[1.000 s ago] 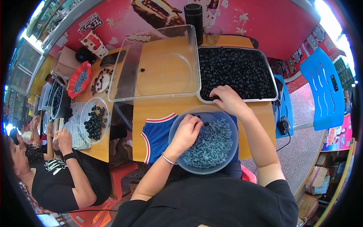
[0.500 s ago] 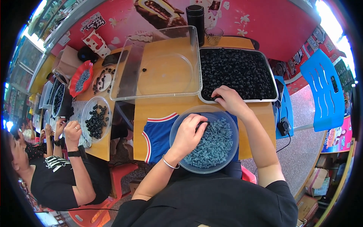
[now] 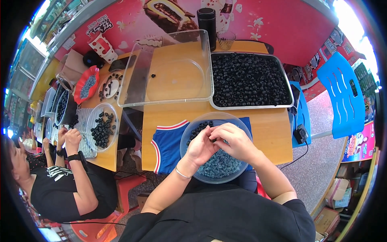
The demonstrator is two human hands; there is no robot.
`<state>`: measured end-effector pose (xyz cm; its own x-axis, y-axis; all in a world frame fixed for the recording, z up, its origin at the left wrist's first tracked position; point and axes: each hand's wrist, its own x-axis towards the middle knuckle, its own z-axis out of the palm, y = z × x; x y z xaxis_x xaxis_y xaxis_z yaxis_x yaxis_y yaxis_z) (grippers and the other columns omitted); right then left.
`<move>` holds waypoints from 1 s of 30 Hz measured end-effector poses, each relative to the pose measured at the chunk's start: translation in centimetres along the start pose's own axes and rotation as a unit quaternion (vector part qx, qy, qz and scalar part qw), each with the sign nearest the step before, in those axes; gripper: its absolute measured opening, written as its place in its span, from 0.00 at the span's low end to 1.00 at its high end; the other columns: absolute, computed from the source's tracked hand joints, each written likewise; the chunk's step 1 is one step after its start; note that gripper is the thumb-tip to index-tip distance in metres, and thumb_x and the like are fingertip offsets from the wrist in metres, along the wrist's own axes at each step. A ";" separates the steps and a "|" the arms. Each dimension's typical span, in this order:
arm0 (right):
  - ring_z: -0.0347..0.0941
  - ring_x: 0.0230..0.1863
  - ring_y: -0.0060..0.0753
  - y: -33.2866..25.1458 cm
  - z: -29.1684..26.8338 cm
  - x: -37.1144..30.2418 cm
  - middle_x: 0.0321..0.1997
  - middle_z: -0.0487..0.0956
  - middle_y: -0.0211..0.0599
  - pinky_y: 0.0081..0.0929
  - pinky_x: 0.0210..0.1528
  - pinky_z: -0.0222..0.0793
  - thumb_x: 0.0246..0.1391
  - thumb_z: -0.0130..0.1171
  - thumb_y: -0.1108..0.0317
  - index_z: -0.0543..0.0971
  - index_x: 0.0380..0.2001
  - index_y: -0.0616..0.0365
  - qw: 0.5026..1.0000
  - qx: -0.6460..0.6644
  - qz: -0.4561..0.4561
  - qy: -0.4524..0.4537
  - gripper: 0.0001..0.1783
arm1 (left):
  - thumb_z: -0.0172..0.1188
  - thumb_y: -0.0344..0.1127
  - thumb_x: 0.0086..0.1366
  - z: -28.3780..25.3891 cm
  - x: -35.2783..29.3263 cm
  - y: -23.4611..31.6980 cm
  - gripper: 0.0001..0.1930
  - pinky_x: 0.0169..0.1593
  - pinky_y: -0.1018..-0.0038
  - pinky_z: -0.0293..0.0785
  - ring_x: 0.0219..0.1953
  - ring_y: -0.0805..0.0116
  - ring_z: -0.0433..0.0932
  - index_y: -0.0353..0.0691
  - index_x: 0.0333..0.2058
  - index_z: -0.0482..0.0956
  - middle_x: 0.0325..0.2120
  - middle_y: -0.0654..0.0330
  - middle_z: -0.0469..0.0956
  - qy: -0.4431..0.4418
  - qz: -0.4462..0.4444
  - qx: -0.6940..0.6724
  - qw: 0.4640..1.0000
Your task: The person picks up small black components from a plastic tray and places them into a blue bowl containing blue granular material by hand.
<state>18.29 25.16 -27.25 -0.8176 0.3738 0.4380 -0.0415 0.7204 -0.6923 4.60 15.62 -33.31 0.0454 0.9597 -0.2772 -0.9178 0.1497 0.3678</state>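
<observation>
My left hand (image 3: pixel 199 148) and my right hand (image 3: pixel 238 141) meet above a clear round bowl (image 3: pixel 246 133). The fingers of both are closed together on a small black hollow piece, mostly hidden between the fingertips. Under my hands the bowl holds many small translucent blue-grey pieces (image 3: pixel 219 166). At its far left side lie several black hollow caps (image 3: pixel 200 128). Just beyond the bowl stands a metal tray (image 3: pixel 254 108) full of the same black caps (image 3: pixel 250 80). My left wrist wears a bangle.
A clear rectangular bin (image 3: pixel 169 101) holds one black piece. Blue shorts (image 3: pixel 167 141) lie beside the bowl. Behind are a black bottle (image 3: pixel 207 30) and a glass (image 3: pixel 225 39). At left, a person (image 3: pixel 68 181) works beside a tub of black pieces (image 3: pixel 93 139). A blue chair (image 3: pixel 342 97) stands right.
My right hand has come from the tray to my left hand over the bowl. Black caps now show in the bowl's far left side. The neighbouring person's hands have come down and together.
</observation>
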 end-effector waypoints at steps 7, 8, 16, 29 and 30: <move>0.77 0.35 0.34 -0.5 0.2 -1.7 0.35 0.79 0.38 0.27 0.38 0.74 0.43 0.63 0.80 0.77 0.32 0.60 0.992 0.044 0.103 0.053 0.10 | 0.53 0.38 0.71 1.5 -2.2 0.3 0.13 0.43 0.81 0.72 0.40 0.79 0.73 0.37 0.48 0.75 0.41 0.65 0.76 0.058 0.006 0.143 0.988; 0.78 0.34 0.30 -0.4 0.3 -1.9 0.35 0.79 0.37 0.25 0.37 0.75 0.43 0.64 0.81 0.78 0.31 0.61 0.989 0.059 0.117 0.065 0.10 | 0.55 0.36 0.69 1.6 -2.5 0.2 0.14 0.43 0.81 0.72 0.40 0.80 0.74 0.36 0.49 0.74 0.42 0.64 0.76 0.044 0.032 0.194 0.980; 0.78 0.31 0.28 -1.1 -0.2 -2.6 0.31 0.77 0.36 0.23 0.34 0.74 0.46 0.67 0.77 0.77 0.30 0.63 0.982 0.090 0.159 0.037 0.09 | 0.61 0.35 0.66 1.9 -3.3 0.0 0.10 0.34 0.86 0.65 0.30 0.85 0.68 0.36 0.41 0.78 0.31 0.69 0.76 0.042 0.072 0.336 0.938; 0.76 0.30 0.16 -1.4 -0.2 -3.8 0.30 0.80 0.29 0.16 0.34 0.73 0.48 0.67 0.75 0.78 0.28 0.61 0.932 0.229 0.281 0.007 0.07 | 0.55 0.37 0.69 2.2 -3.7 -0.2 0.11 0.38 0.80 0.70 0.32 0.80 0.73 0.34 0.35 0.78 0.28 0.66 0.78 0.028 0.114 0.485 0.867; 0.75 0.31 0.15 -1.1 -0.4 -4.0 0.30 0.79 0.28 0.16 0.34 0.72 0.48 0.66 0.76 0.77 0.29 0.60 0.910 0.285 0.300 0.015 0.06 | 0.55 0.37 0.69 2.6 -3.6 0.0 0.11 0.37 0.78 0.71 0.32 0.79 0.73 0.34 0.35 0.78 0.27 0.65 0.78 0.031 0.140 0.514 0.846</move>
<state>21.80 23.09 -27.99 -0.7753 0.6224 -0.1077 0.1097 -0.0353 -0.9933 5.47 12.77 -30.05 -0.1659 0.9824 -0.0861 -0.0591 0.0772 0.9953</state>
